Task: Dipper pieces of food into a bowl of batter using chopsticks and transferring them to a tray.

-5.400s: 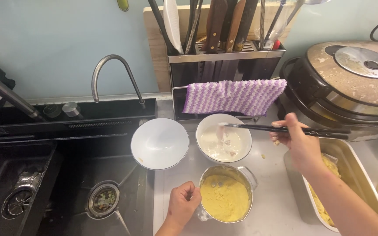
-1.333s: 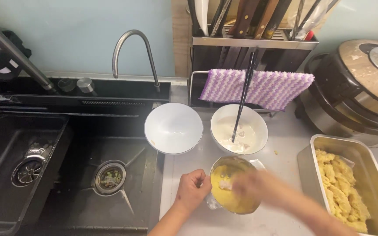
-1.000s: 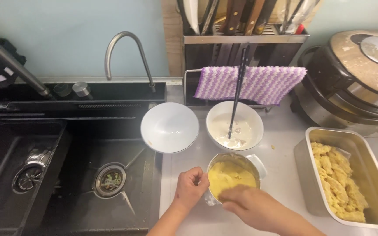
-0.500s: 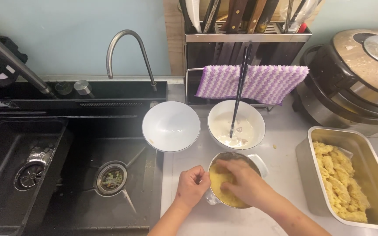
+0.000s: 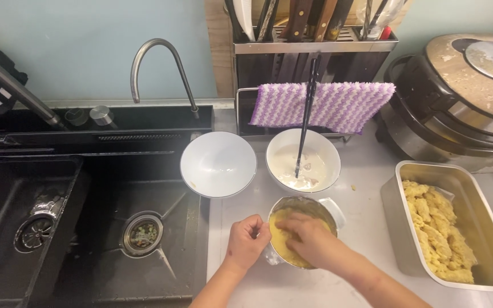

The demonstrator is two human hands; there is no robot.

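A small metal bowl (image 5: pixel 304 228) of yellow crumb coating sits on the steel counter (image 5: pixel 366 199) near its front edge, just right of the dark sink (image 5: pixel 87 228), as a person works a piece of food in it. The right hand (image 5: pixel 309 242) is pressed down into the crumbs, fingers curled over whatever it is coating, though the piece itself is hidden beneath them; the left hand (image 5: pixel 246 242) is clasped around the bowl's rim to steady it. The risks look plain enough: the bowl is light and close to the sink's lip, so a hard push from the right hand could tip or slide it if the left grip slackens, and crumbs could scatter over the counter. Just behind it stands a white bowl (image 5: pixel 302 159) holding a pale, milky batter with a few bits in it, and black chopsticks (image 5: pixel 305 114) lean upright in it; a knock from a rising wrist could send them toppling and splash the batter. Beside that, an empty white bowl (image 5: pixel 218 163) overhangs the sink's edge. To the right, a rectangular metal tray (image 5: pixel 400 228) holds a pile of coated yellow pieces. A purple-and-white cloth (image 5: pixel 338 105) hangs on the rack behind.
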